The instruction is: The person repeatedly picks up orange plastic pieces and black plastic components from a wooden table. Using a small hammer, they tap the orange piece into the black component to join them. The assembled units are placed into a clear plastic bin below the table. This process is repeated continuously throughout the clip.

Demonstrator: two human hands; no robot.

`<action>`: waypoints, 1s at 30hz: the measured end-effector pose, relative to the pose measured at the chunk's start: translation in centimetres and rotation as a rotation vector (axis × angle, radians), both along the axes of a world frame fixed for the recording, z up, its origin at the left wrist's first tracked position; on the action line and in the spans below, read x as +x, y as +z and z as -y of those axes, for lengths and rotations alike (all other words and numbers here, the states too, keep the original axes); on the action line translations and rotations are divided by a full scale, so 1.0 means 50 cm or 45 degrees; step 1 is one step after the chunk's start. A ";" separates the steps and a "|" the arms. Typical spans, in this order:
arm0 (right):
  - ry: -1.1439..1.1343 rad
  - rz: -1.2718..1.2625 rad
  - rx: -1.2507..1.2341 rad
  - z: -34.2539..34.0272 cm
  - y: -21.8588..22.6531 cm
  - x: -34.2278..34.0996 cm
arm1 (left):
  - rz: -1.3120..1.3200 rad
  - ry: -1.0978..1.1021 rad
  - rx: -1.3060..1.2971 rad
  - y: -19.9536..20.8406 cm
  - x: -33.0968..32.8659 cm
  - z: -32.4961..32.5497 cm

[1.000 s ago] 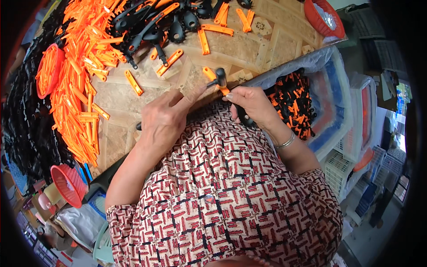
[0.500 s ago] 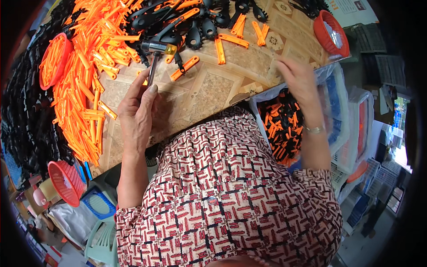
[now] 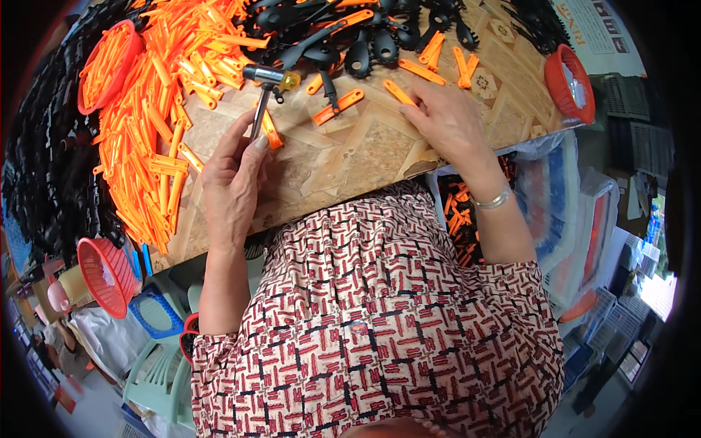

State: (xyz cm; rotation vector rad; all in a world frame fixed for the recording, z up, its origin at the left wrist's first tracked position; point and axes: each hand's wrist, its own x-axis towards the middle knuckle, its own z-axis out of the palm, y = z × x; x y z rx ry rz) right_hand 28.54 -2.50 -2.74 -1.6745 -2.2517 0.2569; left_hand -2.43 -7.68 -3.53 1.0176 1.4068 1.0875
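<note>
Evidently, left grip clamped round a hammer, right grip at an orange strip, pinch or touch unclear

A green chair stands at lower left, near a red basket; grey crates stand far right.

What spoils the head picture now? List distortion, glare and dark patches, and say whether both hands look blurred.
In the head view, fisheye bending toward a black rim; same view, the bright patch at far right washes out, black pieces at left merge into darkness, and the hammer glints; same view, left hand and right hand fairly crisp, without strong motion blur.
</note>
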 end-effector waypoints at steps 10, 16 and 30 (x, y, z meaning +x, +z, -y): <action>0.495 -0.579 -0.151 0.042 0.021 -0.087 | -0.116 -0.088 -0.024 0.027 0.010 0.003; 0.767 -0.435 0.111 0.034 0.002 -0.162 | 0.066 -0.259 -0.055 0.017 0.026 0.007; 0.476 0.111 0.831 -0.202 -0.013 -0.138 | 0.261 -0.030 -0.092 -0.013 -0.014 -0.007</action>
